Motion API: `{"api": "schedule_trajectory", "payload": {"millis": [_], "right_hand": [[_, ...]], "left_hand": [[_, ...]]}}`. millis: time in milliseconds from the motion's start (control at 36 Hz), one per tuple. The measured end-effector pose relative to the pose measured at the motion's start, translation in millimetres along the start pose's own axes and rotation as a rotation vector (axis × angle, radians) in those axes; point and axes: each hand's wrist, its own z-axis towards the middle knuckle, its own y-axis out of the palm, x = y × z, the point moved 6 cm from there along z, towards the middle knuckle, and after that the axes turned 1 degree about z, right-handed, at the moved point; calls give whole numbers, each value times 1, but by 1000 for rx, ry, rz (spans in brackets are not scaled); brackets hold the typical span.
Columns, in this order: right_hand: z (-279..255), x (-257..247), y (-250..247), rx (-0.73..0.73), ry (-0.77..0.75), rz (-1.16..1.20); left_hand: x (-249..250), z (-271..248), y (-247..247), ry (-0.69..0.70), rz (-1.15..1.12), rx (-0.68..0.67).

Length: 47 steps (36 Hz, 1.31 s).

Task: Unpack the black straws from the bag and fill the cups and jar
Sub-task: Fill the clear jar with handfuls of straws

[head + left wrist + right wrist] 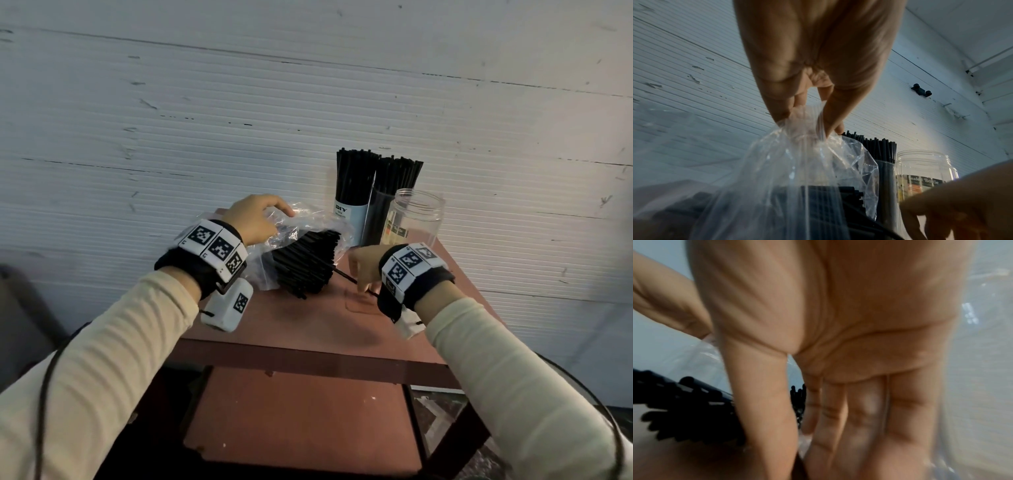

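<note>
My left hand (260, 219) pinches the top of a clear plastic bag (308, 219) and holds it up; the left wrist view shows thumb and fingers of the left hand (807, 122) bunching the bag (797, 162). A bundle of black straws (305, 263) lies half out of the bag, and its ends show in the right wrist view (690, 410). My right hand (363, 277) points down at the table beside the bundle, fingers straight, over one loose straw (344, 275). Behind stand two cups (347, 219) (376, 219) full of straws and an empty clear jar (416, 219).
Everything sits on a small reddish table (308, 325) against a white ribbed wall. A lower shelf (301, 411) lies under the top. The cups and jar (925, 165) crowd the far right corner, close to the table's right edge.
</note>
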Motion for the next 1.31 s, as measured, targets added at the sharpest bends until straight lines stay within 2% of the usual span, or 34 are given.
{"api": "schedule_trajectory", "payload": {"millis": [111, 222, 389, 500, 611, 861, 1111, 1305], "right_hand": [[5, -15, -18, 240, -169, 112], [15, -41, -34, 356, -306, 278], [35, -74, -39, 343, -351, 201], [59, -77, -39, 357, -247, 98], [73, -80, -37, 353, -178, -2], [81, -97, -32, 357, -303, -9], [61, -87, -41, 447, -387, 173], [38, -70, -46, 507, -392, 340]], "left_hand": [[1, 2, -4, 17, -36, 58], [5, 3, -7, 35, -43, 107], [6, 10, -12, 118, -79, 90], [8, 11, -15, 161, -109, 35], [3, 14, -14, 126, -102, 5], [-5, 15, -15, 105, -77, 14], [-12, 15, -18, 80, -79, 67], [-4, 13, -14, 85, -123, 104]]}}
